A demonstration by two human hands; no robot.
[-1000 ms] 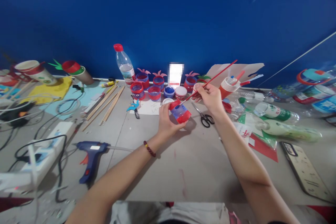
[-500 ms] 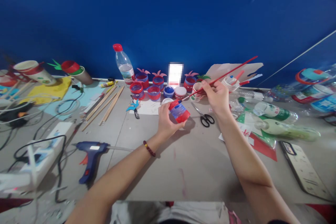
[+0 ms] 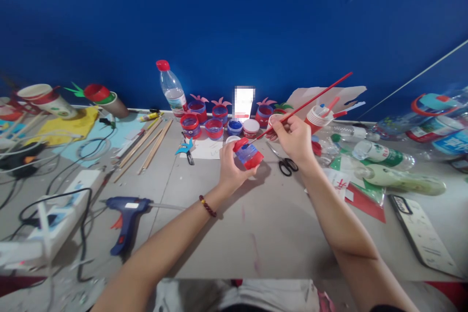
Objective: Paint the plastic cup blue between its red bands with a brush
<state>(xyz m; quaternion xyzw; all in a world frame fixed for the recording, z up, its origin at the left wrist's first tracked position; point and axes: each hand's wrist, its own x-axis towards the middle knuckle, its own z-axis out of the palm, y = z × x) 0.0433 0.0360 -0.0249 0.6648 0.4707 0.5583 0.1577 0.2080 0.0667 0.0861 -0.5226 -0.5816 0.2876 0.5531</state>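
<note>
My left hand (image 3: 232, 166) is closed round a small cup (image 3: 249, 155) painted red and blue, tilted above the table. In my right hand (image 3: 292, 135) is a long red paintbrush (image 3: 314, 103), pinched near its lower end. The brush tip meets the cup's upper edge. Behind the cup stand an open jar of blue paint (image 3: 234, 127) and a white-lidded jar (image 3: 251, 127). Several red and blue painted cups (image 3: 214, 129) are grouped to their left. Black-handled scissors (image 3: 287, 165) lie below my right hand.
A blue glue gun (image 3: 127, 217) and a white power strip (image 3: 68, 219) with cables lie left. Wooden sticks (image 3: 151, 148) and a red-capped bottle (image 3: 171, 87) are further back. Plastic bottles (image 3: 383, 156), stacked paper cups (image 3: 318, 117) and a phone (image 3: 424, 234) are right.
My right hand has shifted slightly left and down with the paintbrush, whose tip has moved a little along the cup. My left hand keeps hold of the cup in nearly the same place.
</note>
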